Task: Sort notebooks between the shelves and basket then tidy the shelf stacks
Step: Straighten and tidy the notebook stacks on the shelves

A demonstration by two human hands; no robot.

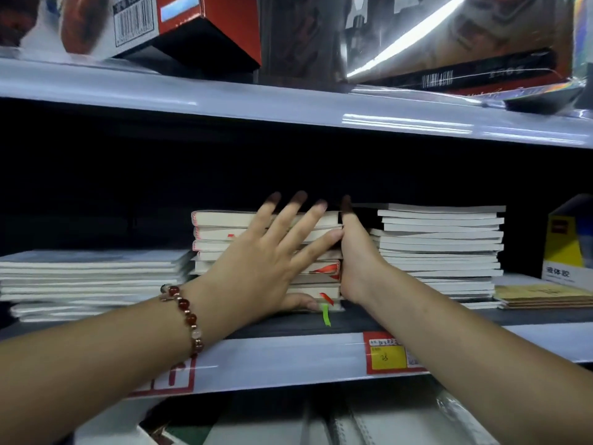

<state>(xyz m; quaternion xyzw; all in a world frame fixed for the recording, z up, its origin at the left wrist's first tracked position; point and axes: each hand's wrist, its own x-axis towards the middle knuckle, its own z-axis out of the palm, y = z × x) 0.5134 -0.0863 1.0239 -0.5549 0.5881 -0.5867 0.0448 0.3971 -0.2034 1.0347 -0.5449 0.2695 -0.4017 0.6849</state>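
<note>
Near the shelf (288, 358) front edge, the middle stack (221, 239) is squared: the left hand (256, 268) is spread flat across its face, the right hand (356, 261) pressed straight-fingered against its side; nothing is gripped.

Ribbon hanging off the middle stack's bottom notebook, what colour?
Bright green ribbon, seen in the head view, beside the left hand.

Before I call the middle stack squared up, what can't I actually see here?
- Head view: the middle stack's front edges are partly covered by the left hand.
- Its right side is hidden behind the right hand.
- The shelf's back is in shadow.
- The price tag is too small to read.
</note>
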